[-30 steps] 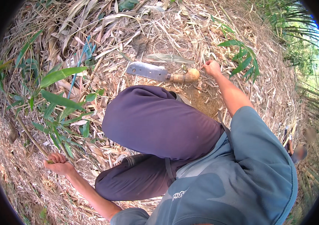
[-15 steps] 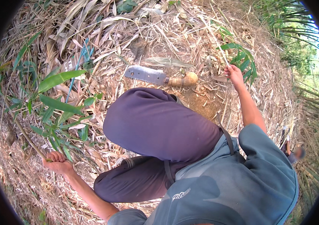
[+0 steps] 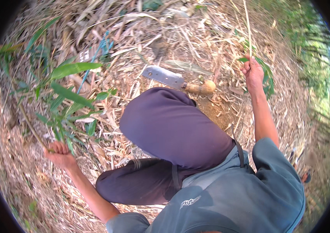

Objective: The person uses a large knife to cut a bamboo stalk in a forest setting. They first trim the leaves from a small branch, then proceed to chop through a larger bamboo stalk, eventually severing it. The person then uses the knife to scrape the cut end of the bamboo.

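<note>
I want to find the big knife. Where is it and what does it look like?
Look at the person's bent knee in purple trousers. Just beyond it, on the dry straw-covered ground, lies the knife. It is the only metal thing there: a broad grey blade with a round pale wooden handle.

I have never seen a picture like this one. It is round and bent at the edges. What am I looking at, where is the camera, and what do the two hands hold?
The camera sits on a person's head and looks down, so the wide lens bends the edges. You see the person's own body: a grey-blue shirt and a bent knee in dark purple trousers. The ground is covered with dry leaves and straw. The left hand is closed on a thin leafy green stem. The right hand is closed on a thin pale stalk that rises upward. Between them, on the ground, lies a broad knife with a wooden handle; no hand touches it.
</note>
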### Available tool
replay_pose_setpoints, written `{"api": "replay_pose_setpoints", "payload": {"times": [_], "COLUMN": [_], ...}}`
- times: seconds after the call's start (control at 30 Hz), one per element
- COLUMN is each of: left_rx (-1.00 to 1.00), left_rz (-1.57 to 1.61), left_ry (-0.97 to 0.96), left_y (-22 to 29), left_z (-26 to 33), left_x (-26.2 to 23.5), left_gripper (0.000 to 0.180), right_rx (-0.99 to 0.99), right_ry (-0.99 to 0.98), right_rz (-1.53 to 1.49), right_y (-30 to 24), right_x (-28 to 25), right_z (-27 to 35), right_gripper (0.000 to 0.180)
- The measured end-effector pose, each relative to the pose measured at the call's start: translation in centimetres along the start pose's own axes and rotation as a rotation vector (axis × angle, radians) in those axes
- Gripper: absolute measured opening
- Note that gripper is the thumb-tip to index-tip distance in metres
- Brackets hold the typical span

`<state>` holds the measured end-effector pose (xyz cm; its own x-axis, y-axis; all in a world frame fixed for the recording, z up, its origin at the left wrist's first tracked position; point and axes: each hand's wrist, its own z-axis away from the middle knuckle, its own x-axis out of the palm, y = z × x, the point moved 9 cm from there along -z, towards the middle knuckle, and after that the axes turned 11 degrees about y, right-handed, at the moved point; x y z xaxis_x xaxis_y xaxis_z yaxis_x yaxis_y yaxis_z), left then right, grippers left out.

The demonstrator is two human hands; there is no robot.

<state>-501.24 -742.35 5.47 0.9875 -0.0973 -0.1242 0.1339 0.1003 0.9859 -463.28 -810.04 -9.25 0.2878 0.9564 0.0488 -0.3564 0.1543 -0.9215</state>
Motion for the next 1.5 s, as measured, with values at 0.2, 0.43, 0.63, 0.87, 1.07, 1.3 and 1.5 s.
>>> {"api": "replay_pose_setpoints", "payload": {"times": [0.2,0.43,0.63,0.87,1.07,1.3,1.5], "left_rx": [0.134,0.327,-0.043,0.082,0.109,0.175,0.097], "left_rz": [0.211,0.343,0.351,0.314,0.299,0.305,0.303], "left_ry": [-0.103,0.147,0.434,0.415,0.662,0.533,0.404], "left_y": [5.3,10.6,4.5,3.7,4.5,5.4,5.2], "left_z": [-0.1,-1.1,-3.9,-6.5,-4.8,-4.6,-5.5], "left_x": [2.0,-1.7,-7.8,-10.9,-16.6,-16.4,-14.6], "left_gripper": [0.040,0.029,0.046,0.038,0.031,0.027,0.025], "right_rx": [-0.253,0.346,-0.036,-0.169,-0.192,-0.209,-0.168], "right_ry": [-0.581,-1.361,-1.545,-1.603,-1.666,-1.753,-1.741], "right_rz": [-0.070,0.039,0.533,0.563,0.578,0.611,0.570], "right_y": [-9.5,-5.2,1.8,2.3,3.5,4.1,5.0], "right_x": [26.3,43.2,39.5,41.8,41.6,39.1,38.2], "right_z": [13.3,41.8,43.8,44.4,46.0,48.2,49.0], "right_gripper": [0.034,0.027,0.026,0.025,0.027,0.028,0.030]}}
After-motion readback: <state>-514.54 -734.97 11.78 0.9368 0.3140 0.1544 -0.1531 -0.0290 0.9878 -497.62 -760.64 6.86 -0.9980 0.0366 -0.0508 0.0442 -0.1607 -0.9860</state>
